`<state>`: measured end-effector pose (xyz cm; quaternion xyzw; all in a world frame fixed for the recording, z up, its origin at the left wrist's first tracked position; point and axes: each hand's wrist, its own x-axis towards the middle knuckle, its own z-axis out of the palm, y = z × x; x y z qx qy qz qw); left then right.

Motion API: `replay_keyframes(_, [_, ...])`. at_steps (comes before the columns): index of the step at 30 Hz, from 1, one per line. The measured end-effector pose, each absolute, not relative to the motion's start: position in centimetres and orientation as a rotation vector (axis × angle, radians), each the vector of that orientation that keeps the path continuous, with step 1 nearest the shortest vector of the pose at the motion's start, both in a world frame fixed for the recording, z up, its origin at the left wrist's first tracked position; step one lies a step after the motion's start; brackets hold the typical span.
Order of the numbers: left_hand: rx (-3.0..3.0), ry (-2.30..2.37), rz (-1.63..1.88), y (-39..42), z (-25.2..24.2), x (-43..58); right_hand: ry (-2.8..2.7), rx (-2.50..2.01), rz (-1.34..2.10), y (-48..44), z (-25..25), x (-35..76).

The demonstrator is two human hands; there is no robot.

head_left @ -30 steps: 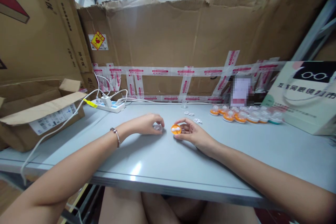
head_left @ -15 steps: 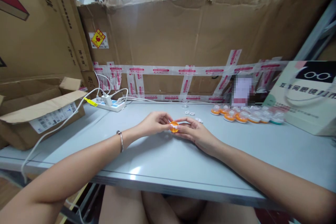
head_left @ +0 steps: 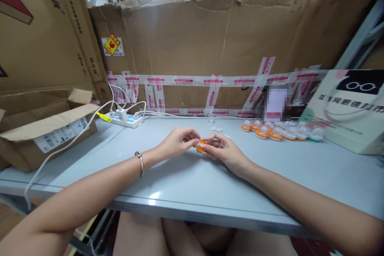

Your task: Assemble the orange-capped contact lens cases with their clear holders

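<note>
Between my two hands, just above the middle of the table, is a small round orange plastic piece (head_left: 200, 147) with something white in it. My left hand (head_left: 181, 141) pinches it from the left, thumb and fingers at its upper rim. From the right, my right hand (head_left: 223, 150) grips the same piece between thumb and fingers. The fingertips hide part of it. A few small white pieces (head_left: 216, 129) lie on the table behind my hands. Further right stand several orange-based parts with clear tops (head_left: 261, 132), and one with a green base (head_left: 315, 134).
A white power strip (head_left: 132, 120) with plugs and cables lies at the back left. An open cardboard box (head_left: 18, 148) stands on the left. Behind the table (head_left: 168, 184) rises a large taped carton (head_left: 186, 40). A paper bag (head_left: 345, 128) stands at the right.
The orange piece has turned in my fingers and shifted slightly right. My left thumb and fingers have moved closer over its rim. My right fingers have bent more.
</note>
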<state>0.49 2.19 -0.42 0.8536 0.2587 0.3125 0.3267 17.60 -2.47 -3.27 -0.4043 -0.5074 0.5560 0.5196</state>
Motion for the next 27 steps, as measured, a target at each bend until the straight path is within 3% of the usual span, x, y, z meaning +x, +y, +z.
replay_keyframes(18, [1.922, 0.756, 0.794, 2.69, -1.10, 0.83, -1.182, -0.958, 1.412, -2.32, -3.53, 17.68])
replay_keyframes(27, [1.904, 0.761, 0.824, 2.73, -0.60, 0.68, -1.363, -0.988, 1.198, -2.22, -3.34, 17.59])
